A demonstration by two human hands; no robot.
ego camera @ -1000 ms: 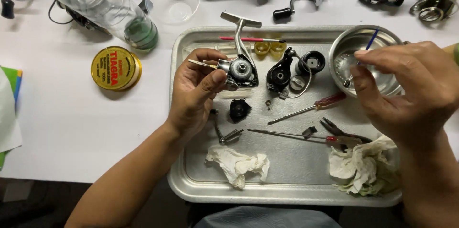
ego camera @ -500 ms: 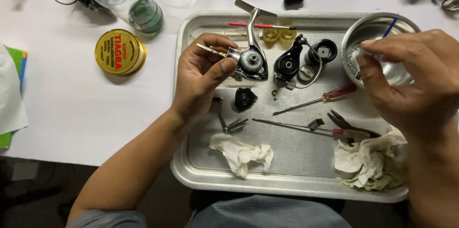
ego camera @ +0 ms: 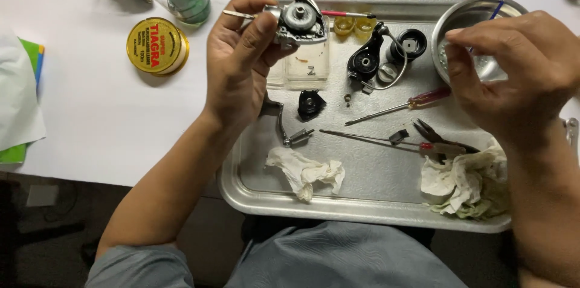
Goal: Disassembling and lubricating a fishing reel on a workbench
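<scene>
Left hand (ego camera: 241,61) has lifted grey reel body (ego camera: 299,22) higher, gripping it; right hand (ego camera: 513,70) stays pinching over metal bowl (ego camera: 468,13), contents unclear.

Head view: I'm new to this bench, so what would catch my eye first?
The left hand holds a silver reel body above the metal tray. The right hand is at a steel bowl in the tray's far right corner. A yellow round tin lies left of the tray.
</scene>
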